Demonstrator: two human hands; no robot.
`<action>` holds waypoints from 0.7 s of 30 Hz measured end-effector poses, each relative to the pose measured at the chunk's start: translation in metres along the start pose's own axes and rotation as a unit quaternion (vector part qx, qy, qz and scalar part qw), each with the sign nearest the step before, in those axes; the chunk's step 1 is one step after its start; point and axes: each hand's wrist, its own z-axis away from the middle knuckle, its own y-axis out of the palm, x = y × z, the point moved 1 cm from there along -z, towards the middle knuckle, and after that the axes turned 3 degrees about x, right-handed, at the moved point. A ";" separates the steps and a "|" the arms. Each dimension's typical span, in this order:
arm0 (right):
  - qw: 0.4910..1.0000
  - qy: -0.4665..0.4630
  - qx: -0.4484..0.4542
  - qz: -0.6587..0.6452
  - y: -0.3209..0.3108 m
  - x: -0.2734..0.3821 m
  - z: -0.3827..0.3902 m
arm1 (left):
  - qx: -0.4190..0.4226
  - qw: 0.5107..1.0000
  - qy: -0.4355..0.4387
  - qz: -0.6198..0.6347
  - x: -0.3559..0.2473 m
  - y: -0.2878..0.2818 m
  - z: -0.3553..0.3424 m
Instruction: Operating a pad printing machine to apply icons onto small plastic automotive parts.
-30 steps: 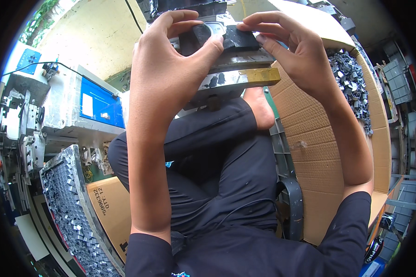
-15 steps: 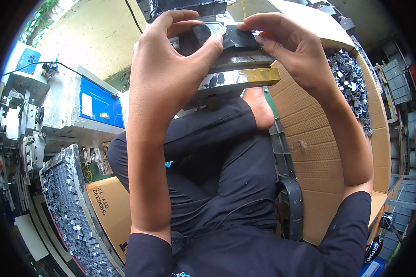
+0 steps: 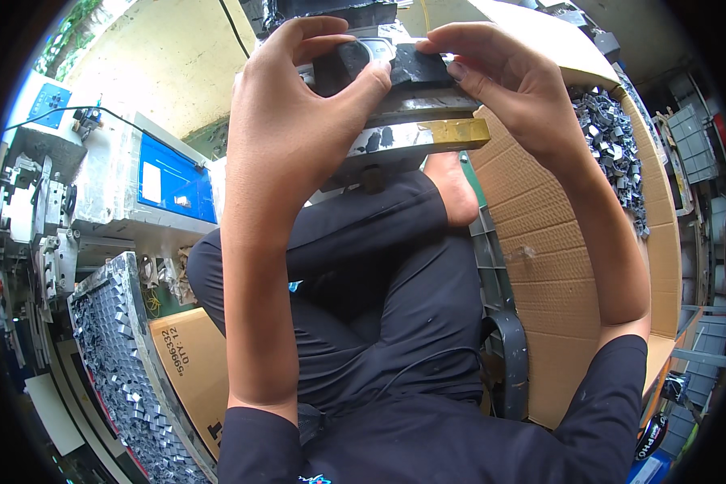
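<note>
change: hardly any since a second ago, both hands hold their places | left hand (image 3: 298, 121): thumb and fingers pinched on the dark block (image 3: 355, 63) | right hand (image 3: 512, 89): fingertips pressed on its right half | block: atop the metal fixture (image 3: 415, 129), at its front edge above the knees | judgement: seating still in hand

The left hand (image 3: 298, 105) covers most of the left dark block (image 3: 348, 60), and the right hand (image 3: 516, 81) hides the right end of the right dark block (image 3: 415, 68), so whether the two blocks touch cannot be told. The machine (image 3: 323, 10) at the far side is cut off by the top edge. The small grey parts in the tray (image 3: 121, 355) at near left and in the heap (image 3: 613, 145) at right are too small to tell their shape.
</note>
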 end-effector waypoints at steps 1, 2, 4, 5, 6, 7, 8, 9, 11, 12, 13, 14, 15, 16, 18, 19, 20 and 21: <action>1.000 -0.005 -0.004 -0.011 0.000 0.001 0.000 | 0.002 1.000 0.003 -0.002 0.000 0.000 0.000; 1.000 -0.010 -0.008 -0.022 0.001 0.001 -0.001 | 0.002 1.000 0.003 -0.002 0.001 0.001 0.000; 0.996 -0.051 -0.021 0.071 0.003 0.009 -0.001 | 0.001 1.000 0.011 0.006 0.002 0.000 0.001; 0.982 -0.091 -0.034 0.164 0.004 0.012 -0.001 | 0.001 1.000 0.011 0.004 0.003 0.000 0.001; 0.982 -0.090 -0.034 0.164 0.004 0.012 -0.001 | 0.000 1.000 0.015 0.007 0.003 0.000 0.000; 0.978 -0.095 -0.052 0.179 0.004 0.011 -0.002 | -0.001 1.000 0.020 0.009 0.003 0.000 0.000; 0.974 -0.100 -0.069 0.193 0.003 0.011 -0.002 | -0.001 1.000 0.020 0.009 0.003 0.000 0.001; 0.973 -0.100 -0.069 0.194 0.000 0.009 -0.002 | 0.001 1.000 0.020 0.014 0.002 0.000 0.000; 0.941 -0.156 -0.069 0.293 -0.007 0.004 0.001 | 0.003 1.000 0.020 0.021 0.001 0.001 0.000; 0.941 -0.157 -0.068 0.292 -0.006 0.005 0.001 | 0.005 1.000 0.011 0.026 0.001 0.002 0.000; 0.939 -0.162 -0.076 0.295 -0.005 0.007 0.001 | 0.007 0.999 0.003 0.032 0.002 0.002 0.000; 0.936 -0.167 -0.084 0.297 -0.005 0.010 0.001 | 0.006 0.999 0.003 0.033 0.002 0.003 -0.001; 0.937 -0.168 -0.083 0.296 -0.002 0.013 0.001 | 0.004 0.999 0.000 0.040 0.002 0.003 0.000; 0.943 -0.153 -0.091 0.281 0.000 0.016 0.002 | 0.001 0.999 -0.002 0.048 0.003 0.002 0.001; 0.949 -0.139 -0.099 0.266 0.003 0.018 0.003 | 0.000 0.999 -0.005 0.041 0.003 0.002 0.001; 0.949 -0.137 -0.098 0.266 0.003 0.019 0.003 | 0.000 0.999 -0.006 0.035 0.002 0.002 0.001; 0.950 -0.135 -0.098 0.265 0.004 0.019 0.003 | 0.000 0.999 -0.006 0.035 0.002 0.002 0.001; 0.950 -0.135 -0.098 0.266 0.004 0.019 0.004 | -0.001 0.999 -0.008 0.034 0.002 0.002 0.000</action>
